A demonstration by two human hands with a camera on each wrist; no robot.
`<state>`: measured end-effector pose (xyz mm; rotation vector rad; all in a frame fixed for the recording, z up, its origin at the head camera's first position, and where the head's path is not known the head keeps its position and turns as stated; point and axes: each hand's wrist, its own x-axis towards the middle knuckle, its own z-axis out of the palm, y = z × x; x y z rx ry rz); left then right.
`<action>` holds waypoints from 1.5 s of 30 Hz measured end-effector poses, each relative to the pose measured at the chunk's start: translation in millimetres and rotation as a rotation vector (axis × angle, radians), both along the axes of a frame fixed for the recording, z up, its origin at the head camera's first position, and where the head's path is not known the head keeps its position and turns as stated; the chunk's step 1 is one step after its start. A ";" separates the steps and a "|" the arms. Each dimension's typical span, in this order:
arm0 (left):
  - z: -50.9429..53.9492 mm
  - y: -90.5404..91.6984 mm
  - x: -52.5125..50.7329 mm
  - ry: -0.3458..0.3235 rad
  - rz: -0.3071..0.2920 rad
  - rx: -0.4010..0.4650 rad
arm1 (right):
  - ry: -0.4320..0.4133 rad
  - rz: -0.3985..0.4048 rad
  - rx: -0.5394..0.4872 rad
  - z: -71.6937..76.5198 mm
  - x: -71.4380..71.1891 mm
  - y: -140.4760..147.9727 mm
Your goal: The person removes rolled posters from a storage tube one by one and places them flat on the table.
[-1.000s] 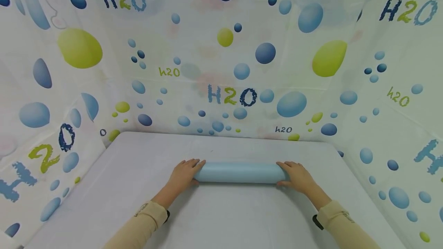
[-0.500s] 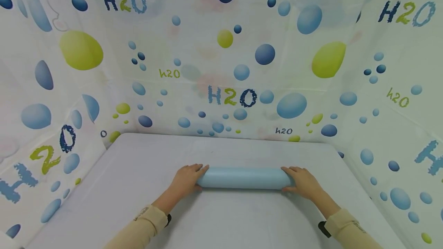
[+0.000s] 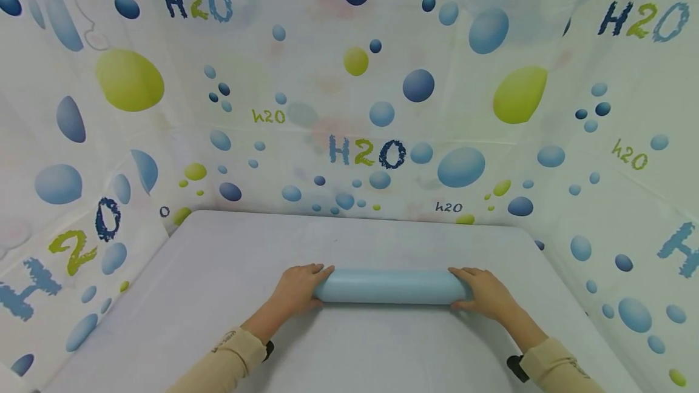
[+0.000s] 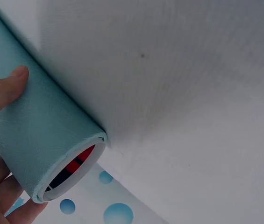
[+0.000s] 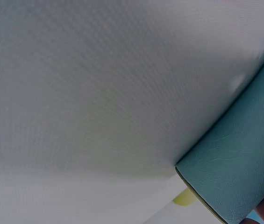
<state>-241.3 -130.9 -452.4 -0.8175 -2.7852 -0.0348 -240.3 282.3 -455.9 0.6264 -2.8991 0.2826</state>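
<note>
A light blue roll of creased, leather-like sheet (image 3: 390, 287) lies crosswise on the white table. My left hand (image 3: 300, 290) grips its left end, thumb on the near side and fingers over the far side. At the other end my right hand (image 3: 486, 293) holds it the same way. In the left wrist view the roll (image 4: 43, 126) shows an open end with a white inner ring and something red and dark inside; the left thumb (image 4: 5, 93) lies along it. The right wrist view shows the roll (image 5: 239, 154) with only bits of the right fingers at the edge.
The white table (image 3: 355, 350) reaches to a curtain (image 3: 327, 77) printed with blue and green drops and H2O lettering, which encloses the back and both sides. A dark band (image 3: 517, 369) sits at the right wrist, under a beige sleeve (image 3: 557, 366).
Both hands have brought the roll nearer to me across the table and slightly to the right. Their grip on its ends looks the same.
</note>
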 end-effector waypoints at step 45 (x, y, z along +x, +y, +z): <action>-6.1 -2.0 -0.5 0.017 -0.001 0.042 | 0.068 0.235 0.105 -1.9 -7.1 -66.0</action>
